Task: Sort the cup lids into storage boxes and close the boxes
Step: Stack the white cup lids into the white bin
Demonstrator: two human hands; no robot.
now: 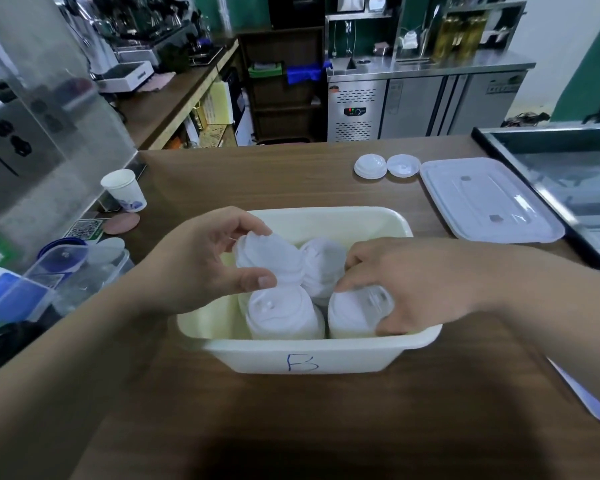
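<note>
Here, the cream storage box [309,358], marked with a blue B on its near wall, sits open in the middle of the wooden counter [291,427]. Four stacks of white cup lids fill its right half. The left hand [201,261] curls round the tilted stack [267,258] at ten o'clock in the box, pinching it between the thumb below and the fingertips above, higher than the others. The right hand [406,282] reaches in from three o'clock, its fingers curled over the five-o'clock stack [354,317], thumb against its near side. The seven-o'clock stack [281,317] stands upright just beside it, and the one-o'clock stack [323,261] leans behind, between the two hands. At two o'clock from the box, well apart, the translucent box lid [489,202] lies flat on the counter, with two loose dome lids [370,165] just beside its far left corner. A paper cup [125,190] stands at ten o'clock, near the counter's left edge.
</note>
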